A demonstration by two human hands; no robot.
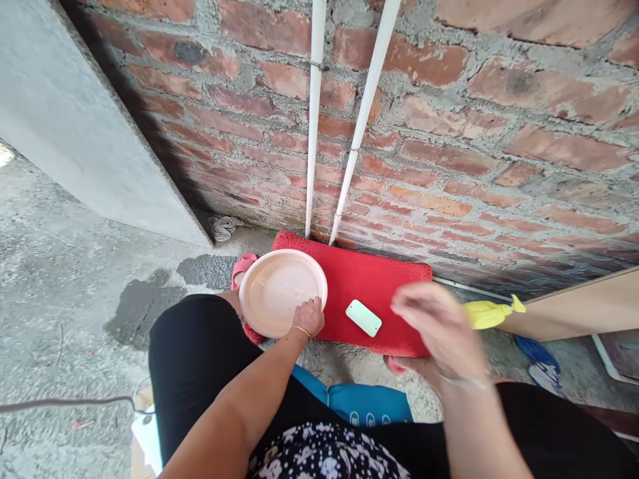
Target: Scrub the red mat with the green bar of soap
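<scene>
My left hand (309, 316) is closed over the lower right rim of a pale pink plastic basin (269, 283). This basin rests on the left end of a low bench with a red fabric cover (344, 276) and juts past its edge. A small pale green rectangular plate (363, 318), with a tiny hole near each end, lies flat on the red cover. To the right of the plate, my right hand (442, 326) is raised above the bench's right end, smeared by motion. Whether anything is in its fingers is hidden by the blur.
Behind the bench stand a brick wall and two white pipes (313, 133). A grey slab (100, 120) leans at the left. On the right are a yellow plastic item (489, 314), a beige board (579, 303) and something blue (536, 359). A teal bag (369, 401) sits between my legs.
</scene>
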